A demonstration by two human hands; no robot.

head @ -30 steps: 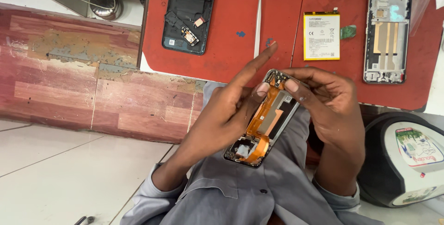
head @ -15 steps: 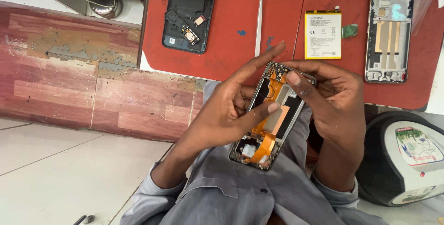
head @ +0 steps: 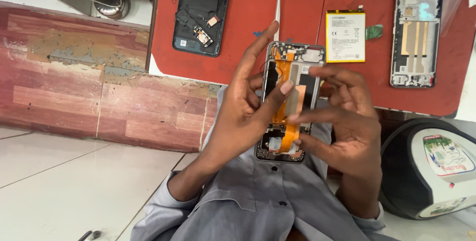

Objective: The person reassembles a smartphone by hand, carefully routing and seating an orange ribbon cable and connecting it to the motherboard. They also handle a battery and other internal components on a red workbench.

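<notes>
An opened phone frame (head: 292,80) with an orange flex cable down its middle is held upright over my lap. My left hand (head: 245,109) grips its left edge, thumb across the inside and index finger stretched up past the top. My right hand (head: 349,122) holds the right and lower edge, with fingertips on the cable near the bottom. Both sleeves are grey.
Two red mats (head: 248,28) lie on the bench ahead. On them are a dark phone back housing (head: 201,13), a thin metal pry tool (head: 278,5), a yellow-edged battery (head: 345,36) and a silver phone frame (head: 416,35). A round black-and-white case (head: 431,166) sits at right.
The phone frame has turned from slanted to upright and moved up. My right hand has slid from its top end to its right side and bottom.
</notes>
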